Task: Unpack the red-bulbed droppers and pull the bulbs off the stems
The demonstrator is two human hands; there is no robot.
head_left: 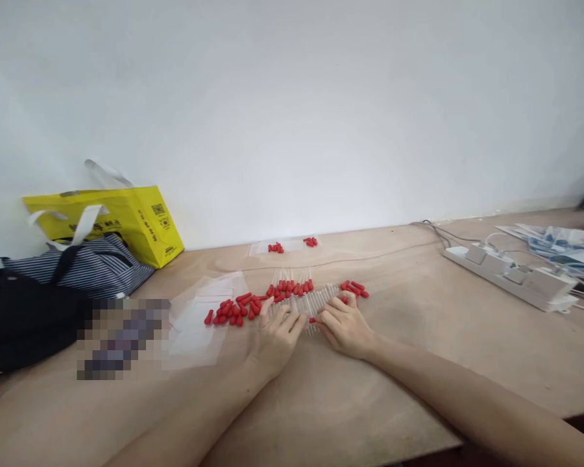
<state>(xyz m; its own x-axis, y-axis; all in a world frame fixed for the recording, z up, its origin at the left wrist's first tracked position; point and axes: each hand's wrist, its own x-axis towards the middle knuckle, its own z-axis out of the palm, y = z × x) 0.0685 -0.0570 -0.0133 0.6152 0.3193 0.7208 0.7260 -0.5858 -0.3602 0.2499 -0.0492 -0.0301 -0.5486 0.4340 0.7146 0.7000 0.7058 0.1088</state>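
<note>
Both hands meet over a row of clear glass dropper tubes (316,299) on the wooden table. My right hand (344,324) is closed, with a small red rubber bulb (312,320) showing at its fingertips. Close beside it, my left hand (278,334) has its fingers bent and pressed together; what they grip is hidden. A heap of loose red bulbs (233,312) lies left of my left hand, and a few more bulbs (355,287) sit beyond my right hand. Just behind the tubes is a row of droppers with red bulbs fitted (287,285), their clear stems pointing to the wall.
Flat clear plastic bags (199,347) lie at the left. A bag of red-bulbed droppers (294,246) rests near the wall. Yellow bag (146,224), striped bag (102,266) and dark cloth (34,318) fill the left side; a power strip (511,279) with cables stands right.
</note>
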